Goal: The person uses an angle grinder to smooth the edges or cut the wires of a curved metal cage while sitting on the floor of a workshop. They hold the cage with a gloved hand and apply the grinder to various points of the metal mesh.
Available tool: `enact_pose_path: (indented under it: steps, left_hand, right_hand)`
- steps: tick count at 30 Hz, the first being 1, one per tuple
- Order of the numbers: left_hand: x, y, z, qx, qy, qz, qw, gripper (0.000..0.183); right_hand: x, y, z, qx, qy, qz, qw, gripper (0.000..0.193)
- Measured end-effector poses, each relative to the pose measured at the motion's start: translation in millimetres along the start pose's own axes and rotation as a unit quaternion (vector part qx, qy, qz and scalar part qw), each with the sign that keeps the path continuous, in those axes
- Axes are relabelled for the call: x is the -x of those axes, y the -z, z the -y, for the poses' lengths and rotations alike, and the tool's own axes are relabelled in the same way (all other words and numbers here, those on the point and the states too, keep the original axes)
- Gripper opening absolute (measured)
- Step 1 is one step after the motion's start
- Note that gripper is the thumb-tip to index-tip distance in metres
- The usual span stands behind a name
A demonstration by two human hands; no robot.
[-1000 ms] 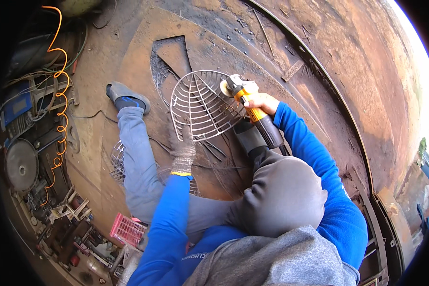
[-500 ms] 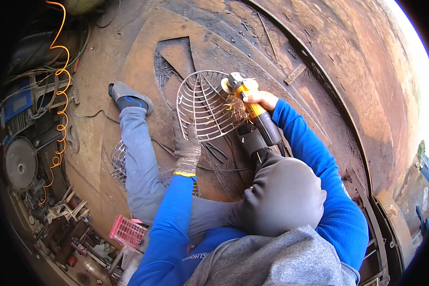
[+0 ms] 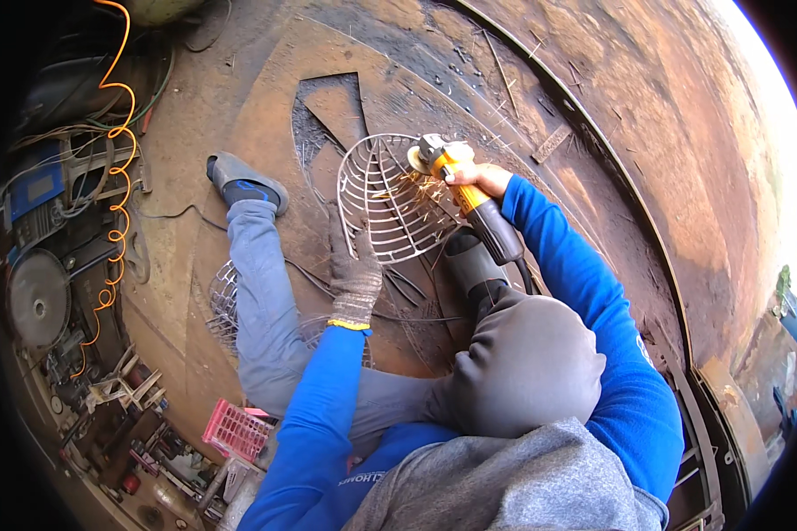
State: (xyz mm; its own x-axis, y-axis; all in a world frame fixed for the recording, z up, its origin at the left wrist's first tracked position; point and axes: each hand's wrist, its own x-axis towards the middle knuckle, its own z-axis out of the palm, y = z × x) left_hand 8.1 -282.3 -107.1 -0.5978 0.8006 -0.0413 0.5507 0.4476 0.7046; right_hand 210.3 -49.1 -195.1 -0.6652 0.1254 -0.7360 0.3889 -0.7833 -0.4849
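A rounded metal grille [image 3: 394, 205] with curved cross bars stands tilted between my hands. My left hand [image 3: 355, 270], in a dark knitted glove with a yellow cuff edge, is closed on the grille's near left rim. In my bare right hand [image 3: 478, 177] is a yellow and black angle grinder [image 3: 485, 219], its head at the grille's upper right rim. Orange sparks spray from there across the bars. Part of the grinder's disc shows as a pale round edge; its contact with the metal is hard to make out.
Beneath my outstretched leg lie more metal grilles [image 3: 224, 301]. A black cable [image 3: 416, 316] crosses the rusty floor plate. Leftward are an orange coiled hose [image 3: 119, 212], a blue machine [image 3: 37, 190], a large round disc [image 3: 38, 302] and a pink crate [image 3: 237, 429]. A curved steel edge [image 3: 624, 181] runs along the right.
The grille and my left hand have shifted slightly right. The grinder has moved a little left along the rim, and the sparks now spread farther across the bars.
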Motion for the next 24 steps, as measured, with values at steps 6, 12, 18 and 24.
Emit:
enact_pose_path:
  steps: [6,12,18,24]
  left_hand:
    - [-1,1,4,-0.016,0.009,0.012,1.000,0.065]
    - [-1,-1,5,0.039,0.013,0.010,0.999,0.066]
    - [-6,0,-8,0.021,0.017,0.020,0.999,0.066]
    - [-13,4,-26,-0.050,-0.011,0.020,0.999,0.065]
  right_hand:
    - [1,-4,9,-0.006,-0.025,0.006,1.000,0.052]
    - [26,9,1,-0.008,-0.040,-0.004,0.999,0.059]
    - [46,31,-28,-0.026,-0.037,0.000,0.999,0.062]
    - [76,24,-38,0.164,0.103,-0.126,0.973,0.055]
